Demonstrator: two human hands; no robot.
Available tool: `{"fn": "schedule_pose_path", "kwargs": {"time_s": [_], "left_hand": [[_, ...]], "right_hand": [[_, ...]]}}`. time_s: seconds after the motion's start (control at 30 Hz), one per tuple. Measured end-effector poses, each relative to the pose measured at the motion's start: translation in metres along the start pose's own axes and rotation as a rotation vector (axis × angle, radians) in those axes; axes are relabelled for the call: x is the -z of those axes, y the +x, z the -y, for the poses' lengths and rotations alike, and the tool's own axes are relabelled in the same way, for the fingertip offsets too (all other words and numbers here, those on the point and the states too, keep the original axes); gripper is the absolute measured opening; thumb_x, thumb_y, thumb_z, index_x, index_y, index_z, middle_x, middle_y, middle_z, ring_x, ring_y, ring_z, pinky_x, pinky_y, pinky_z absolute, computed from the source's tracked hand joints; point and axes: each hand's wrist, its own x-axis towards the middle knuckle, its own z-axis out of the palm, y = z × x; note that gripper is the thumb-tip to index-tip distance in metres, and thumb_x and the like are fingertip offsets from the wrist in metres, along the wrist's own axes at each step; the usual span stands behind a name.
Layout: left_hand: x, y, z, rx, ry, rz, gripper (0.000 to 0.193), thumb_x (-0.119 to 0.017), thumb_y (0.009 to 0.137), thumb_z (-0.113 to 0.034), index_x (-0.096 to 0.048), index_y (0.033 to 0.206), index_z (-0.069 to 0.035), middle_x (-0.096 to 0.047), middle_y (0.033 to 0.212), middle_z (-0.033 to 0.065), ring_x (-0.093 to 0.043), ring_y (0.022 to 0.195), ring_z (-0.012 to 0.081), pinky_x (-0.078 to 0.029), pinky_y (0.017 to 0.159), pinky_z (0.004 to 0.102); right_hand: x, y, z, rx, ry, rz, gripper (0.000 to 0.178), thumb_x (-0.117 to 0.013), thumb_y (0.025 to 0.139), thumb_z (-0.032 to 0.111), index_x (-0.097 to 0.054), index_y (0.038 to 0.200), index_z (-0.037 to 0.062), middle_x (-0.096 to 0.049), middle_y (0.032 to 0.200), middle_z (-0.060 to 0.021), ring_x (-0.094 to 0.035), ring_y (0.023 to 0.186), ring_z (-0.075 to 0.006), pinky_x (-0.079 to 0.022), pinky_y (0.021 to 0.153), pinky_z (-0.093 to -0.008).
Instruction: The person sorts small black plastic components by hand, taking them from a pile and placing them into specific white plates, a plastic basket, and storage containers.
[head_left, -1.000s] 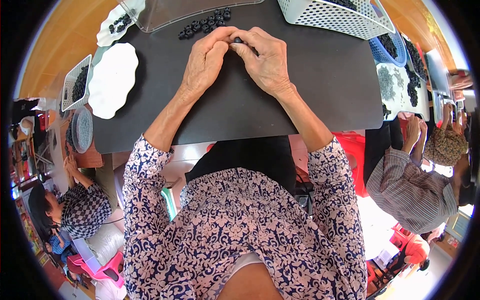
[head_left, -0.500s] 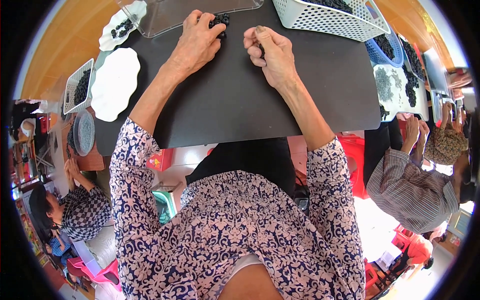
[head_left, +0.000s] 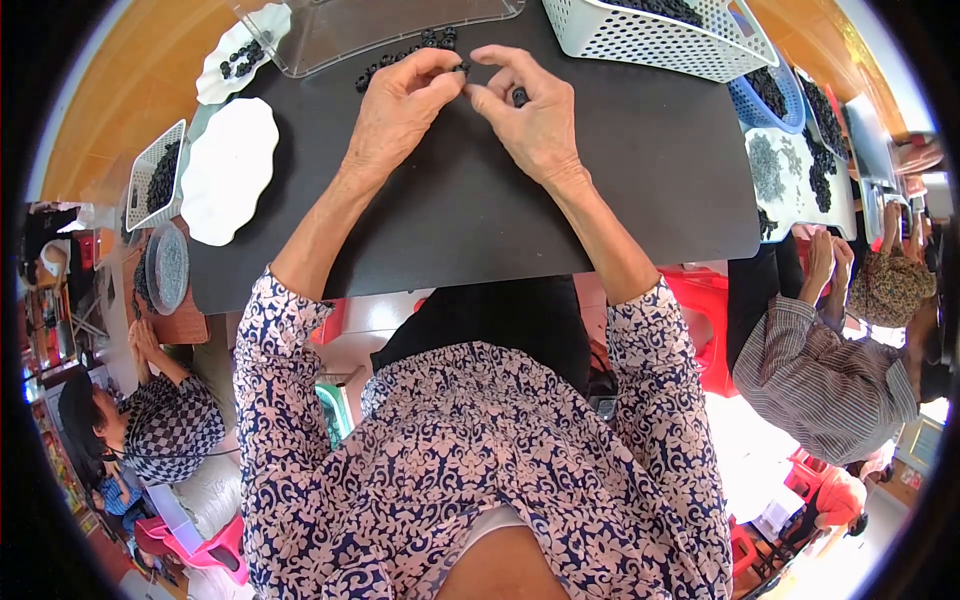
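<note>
My left hand pinches a small black piece between thumb and fingertips. Close beside it, my right hand has thumb and forefinger spread around that spot, while its other fingers curl over a small round black part. Several more round black parts lie in a loose row on the dark table, just beyond my left hand. The exact kind of these parts is too small to make out.
Beyond my hands stand a clear plastic tray and a white perforated basket of black pieces. White wavy-edged plates lie at left. A blue basket stands at right. Co-workers sit on both sides.
My hands have come together. The left has drawn back from the row of black parts with a piece in its fingertips; the right has moved slightly left and spread its thumb and forefinger.
</note>
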Motion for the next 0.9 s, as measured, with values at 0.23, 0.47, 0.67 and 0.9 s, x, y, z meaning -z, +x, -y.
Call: {"fn": "schedule_pose_path", "kwargs": {"time_s": [0.23,0.47,0.67,0.9], "left_hand": [[-0.011,-0.007,0.005,0.130,-0.539,0.074,0.017,-0.061,0.088,-0.013,-0.066,0.097,0.000,-0.062,0.089,0.0003,-0.056,0.085,0.0090,-0.044,0.082,0.0246],[-0.012,-0.004,-0.002,-0.109,-0.113,0.003,0.027,-0.049,0.093,-0.019,-0.063,0.105,0.001,-0.063,0.089,0.0041,-0.056,0.084,0.0103,-0.045,0.077,0.0265],[-0.018,-0.011,0.003,-0.235,0.125,-0.064,0.030,-0.044,0.093,-0.016,-0.060,0.111,0.001,-0.065,0.092,0.0155,-0.063,0.086,0.0220,-0.047,0.079,0.0307],[0.016,-0.001,0.008,-0.294,0.216,-0.163,0.021,-0.051,0.090,-0.013,-0.063,0.103,-0.002,-0.067,0.097,0.0140,-0.061,0.095,0.0284,-0.047,0.087,0.0367]], "right_hand": [[-0.003,-0.001,-0.001,0.187,-0.127,-0.041,0.031,-0.071,0.071,0.000,-0.066,0.101,0.0061,-0.054,0.067,-0.0047,-0.053,0.058,-0.0130,-0.048,0.056,-0.0264],[0.000,-0.001,0.002,0.211,-0.191,-0.024,0.025,-0.074,0.071,0.002,-0.068,0.096,0.0042,-0.056,0.071,-0.0066,-0.056,0.059,-0.0173,-0.047,0.055,-0.0300],[-0.004,-0.002,-0.003,0.284,-0.176,-0.032,0.022,-0.073,0.072,0.003,-0.069,0.094,0.0029,-0.057,0.071,-0.0087,-0.056,0.059,-0.0196,-0.046,0.056,-0.0305],[0.003,0.001,0.000,-0.134,0.419,0.080,0.015,-0.063,0.089,0.013,-0.064,0.097,0.0005,-0.055,0.073,-0.0020,-0.047,0.059,-0.0079,-0.038,0.050,-0.0221]]}}
